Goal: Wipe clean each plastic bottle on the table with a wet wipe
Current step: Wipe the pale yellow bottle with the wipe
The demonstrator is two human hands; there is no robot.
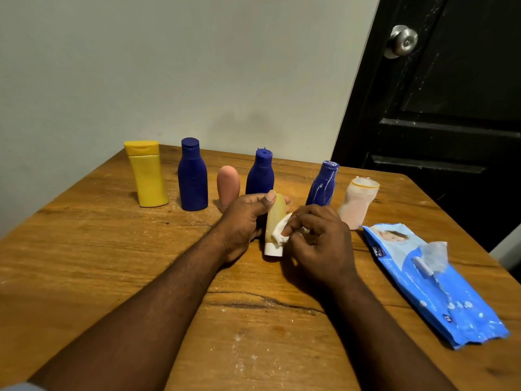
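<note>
Just left of the wipe pack [423, 277], low over the bench [112, 263], you have the pale yellow bottle [275, 218] tipped with its white cap [273, 251] toward you. I cannot tell whether the cap touches the wood. Your left hand [242, 221] grips the bottle's far half, its fingers [267, 200] curled round the body and the thumb laid up the front. Your right hand [321, 244] has its fingers [298, 218] bunched narrow, pinching the wet wipe [279, 235] and pressing it to the bottle's side just above the cap. I judge the step in hand to be wiping this one bottle, at its cap end.

Six more bottles stand upright in a row from beyond the pack's far end away to its left. The pale pink bottle [356, 204] is nearest the pack, then the streaked blue bottle [324, 184], a second blue bottle [260, 176], a pink bottle [228, 184], a third blue bottle [192, 176] and the yellow bottle [148, 176] farthest off.

The next move calls for turning the bottle in your left hand. That lets the wipe reach the back and the part now under your fingers. The bottle may be slick where it is damp, so shift your grip without loosening it. Then stand it back in the row. The streaked blue bottle looks most in need, but I cannot tell which of the others are done.
</note>
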